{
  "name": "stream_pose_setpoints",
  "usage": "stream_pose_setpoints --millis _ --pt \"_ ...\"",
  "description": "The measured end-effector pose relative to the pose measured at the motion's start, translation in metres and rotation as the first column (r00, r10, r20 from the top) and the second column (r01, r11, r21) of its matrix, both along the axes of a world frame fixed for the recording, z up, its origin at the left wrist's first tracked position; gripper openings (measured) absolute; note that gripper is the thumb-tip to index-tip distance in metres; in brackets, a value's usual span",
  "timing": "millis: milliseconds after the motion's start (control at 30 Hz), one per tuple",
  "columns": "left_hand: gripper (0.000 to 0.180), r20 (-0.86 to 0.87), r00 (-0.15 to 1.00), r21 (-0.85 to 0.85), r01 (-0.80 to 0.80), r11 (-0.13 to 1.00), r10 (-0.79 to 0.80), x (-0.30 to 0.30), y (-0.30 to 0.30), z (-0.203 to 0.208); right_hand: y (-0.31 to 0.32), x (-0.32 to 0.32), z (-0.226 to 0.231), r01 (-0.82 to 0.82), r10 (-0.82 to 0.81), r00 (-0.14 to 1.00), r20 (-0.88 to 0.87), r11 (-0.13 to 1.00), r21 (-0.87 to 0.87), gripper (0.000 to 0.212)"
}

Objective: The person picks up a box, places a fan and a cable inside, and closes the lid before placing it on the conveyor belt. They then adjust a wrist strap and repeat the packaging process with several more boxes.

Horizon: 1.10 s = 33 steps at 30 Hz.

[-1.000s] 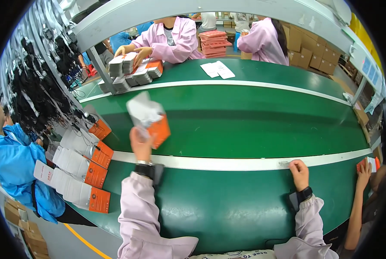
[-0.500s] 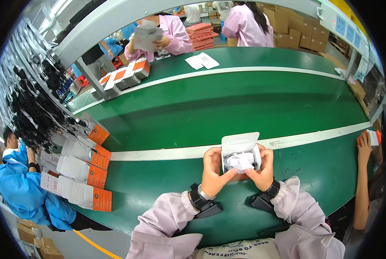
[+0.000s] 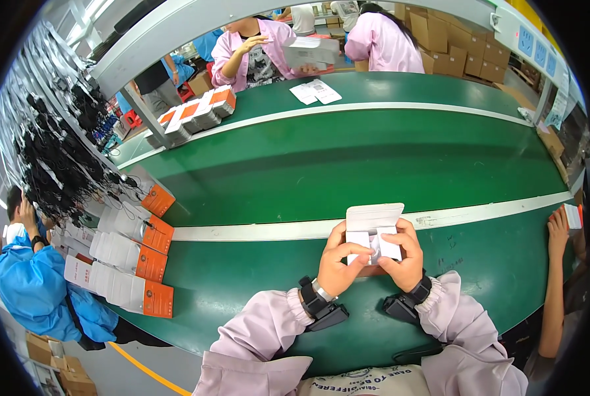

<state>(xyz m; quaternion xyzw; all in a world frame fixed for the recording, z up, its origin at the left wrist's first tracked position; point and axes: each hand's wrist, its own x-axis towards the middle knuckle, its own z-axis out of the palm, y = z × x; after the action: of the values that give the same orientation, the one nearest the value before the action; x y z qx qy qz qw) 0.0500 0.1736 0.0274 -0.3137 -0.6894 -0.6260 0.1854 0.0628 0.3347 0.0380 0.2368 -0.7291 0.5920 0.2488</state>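
Observation:
Between my two hands is a small white cardboard box (image 3: 374, 215), its lid standing up at the far side. My left hand (image 3: 336, 269) wraps the box's left side, thumb over the opening. Around the right side curls my right hand (image 3: 405, 263), its thumb also at the opening. White side flaps (image 3: 390, 247) lie partly folded inward under my thumbs. A bit of white wrapping shows in the gap between them; what it covers is hidden. The box is held above the green table (image 3: 255, 277), near its white strip.
Rows of white and orange boxes (image 3: 157, 300) stand at the table's left, below hanging black cables (image 3: 51, 158). More boxes (image 3: 199, 112) and white cards (image 3: 316, 92) lie across the belt (image 3: 347, 158). Co-workers stand left and opposite; another person's hand (image 3: 558, 231) holds a box at right.
The box's side flaps have come inward over the white-wrapped contents, which showed openly before. Across the table, a person in pink has moved a grey-white stack to the right.

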Motion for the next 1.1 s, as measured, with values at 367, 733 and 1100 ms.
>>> stream_pose_setpoints --millis 367,733,1100 --pt "0.04 0.18 0.978 0.312 0.049 0.949 -0.109 0.001 0.001 0.0 -0.003 -0.005 -0.014 -0.159 0.132 0.98 -0.151 0.969 -0.187 0.041" --pt "0.038 -0.069 0.991 0.044 0.118 0.992 -0.115 0.004 -0.005 0.007 0.001 0.0 -0.005 -0.128 0.137 0.972 -0.191 0.99 0.059 0.043" --pt "0.016 -0.062 0.972 -0.08 0.222 0.972 -0.227 0.001 -0.018 0.02 0.01 0.001 0.002 -0.203 0.228 0.958 -0.176 0.968 0.145 0.018"
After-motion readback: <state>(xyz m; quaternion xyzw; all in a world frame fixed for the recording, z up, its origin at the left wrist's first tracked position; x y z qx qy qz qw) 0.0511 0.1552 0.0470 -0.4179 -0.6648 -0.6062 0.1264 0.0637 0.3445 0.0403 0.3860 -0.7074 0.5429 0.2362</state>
